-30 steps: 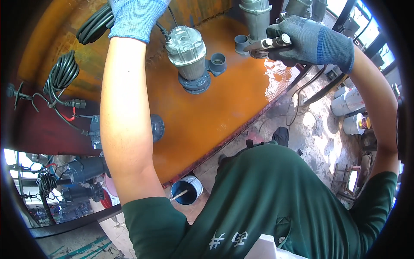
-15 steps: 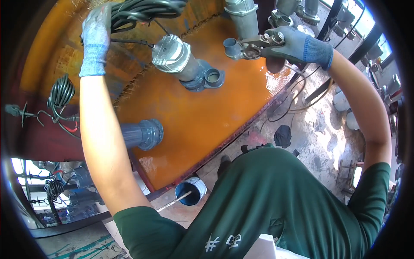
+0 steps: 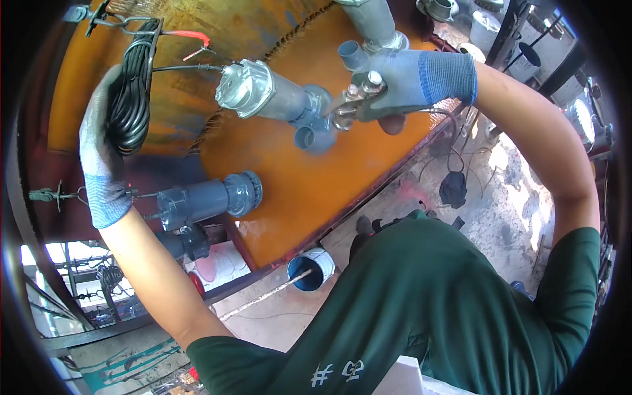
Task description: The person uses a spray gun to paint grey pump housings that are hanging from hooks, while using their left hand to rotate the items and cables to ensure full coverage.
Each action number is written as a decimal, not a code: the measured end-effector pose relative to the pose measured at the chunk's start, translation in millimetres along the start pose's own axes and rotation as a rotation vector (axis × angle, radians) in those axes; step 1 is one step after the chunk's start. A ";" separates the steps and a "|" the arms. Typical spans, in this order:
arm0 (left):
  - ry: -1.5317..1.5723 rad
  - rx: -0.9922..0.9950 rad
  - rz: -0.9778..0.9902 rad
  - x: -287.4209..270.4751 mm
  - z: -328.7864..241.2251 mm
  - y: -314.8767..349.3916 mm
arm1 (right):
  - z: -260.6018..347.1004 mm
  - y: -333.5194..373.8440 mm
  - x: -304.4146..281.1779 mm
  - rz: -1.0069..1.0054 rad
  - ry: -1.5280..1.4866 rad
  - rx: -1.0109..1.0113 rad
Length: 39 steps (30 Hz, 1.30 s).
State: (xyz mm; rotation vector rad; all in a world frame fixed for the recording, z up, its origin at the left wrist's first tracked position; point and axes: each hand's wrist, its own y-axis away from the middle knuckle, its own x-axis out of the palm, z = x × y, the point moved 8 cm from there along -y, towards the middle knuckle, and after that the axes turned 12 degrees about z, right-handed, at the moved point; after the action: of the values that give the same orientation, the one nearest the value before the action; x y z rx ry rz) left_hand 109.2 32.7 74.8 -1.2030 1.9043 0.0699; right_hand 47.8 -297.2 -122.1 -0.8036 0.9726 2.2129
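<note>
My left hand (image 3: 102, 141), in a grey-blue knit glove, is closed against a coil of black cable (image 3: 133, 99) hanging from a hook; the coil hides part of the fingers. From the coil, a cable runs to a submersible pump (image 3: 266, 93) with a bare silver top and a blue-grey lower end, hanging tilted. My gloved right hand (image 3: 398, 79) is wrapped round a metal spray gun (image 3: 355, 99). Its nozzle points left at the pump's lower end, close but apart from it. Haze blurs the gap between nozzle and pump.
Behind the spray gun hangs another grey pump (image 3: 372, 26). A blue-grey coated pump (image 3: 210, 197) hangs at the left. Below them lies an orange-brown, wet-looking booth surface (image 3: 276, 191) with a raised edge. A paint bucket (image 3: 311, 268) with a stick stands on the floor. A hose (image 3: 454, 125) trails from the gun.
The pump has turned, its outlet now facing nearer me. My left hand has moved left and down with the cable coil. The spray gun has come left and down to the pump's lower end.
</note>
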 end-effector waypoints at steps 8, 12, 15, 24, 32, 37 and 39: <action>-0.592 -0.127 -0.286 -24.2 24.8 11.9 | -10.1 -3.4 14.5 -0.106 -0.238 -0.263; -0.655 -0.106 -0.250 -30.5 30.8 12.6 | -39.1 1.7 56.2 0.030 -0.064 -0.172; -0.578 -0.140 -0.215 -39.4 43.5 10.0 | -67.6 7.9 61.2 -0.014 -0.148 -0.176; -0.563 -0.273 -0.184 -48.9 71.9 -12.5 | -76.7 26.2 86.4 -0.243 -0.123 -0.281; -1.159 -0.277 -0.183 -37.0 70.8 -33.7 | -90.8 45.6 24.6 -0.634 -0.166 -0.079; -1.163 -0.244 -0.225 -36.5 80.8 -39.5 | -71.3 32.3 43.8 -0.335 -0.122 -0.057; -1.425 0.124 -0.102 -34.3 78.9 -34.9 | -78.1 40.0 32.8 -0.626 -0.014 -0.076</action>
State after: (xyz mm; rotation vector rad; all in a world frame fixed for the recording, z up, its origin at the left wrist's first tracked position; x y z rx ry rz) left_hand 191.1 74.5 61.5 -0.7503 0.5763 0.5734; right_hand 20.8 -372.1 -171.5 -0.9678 0.5291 1.7110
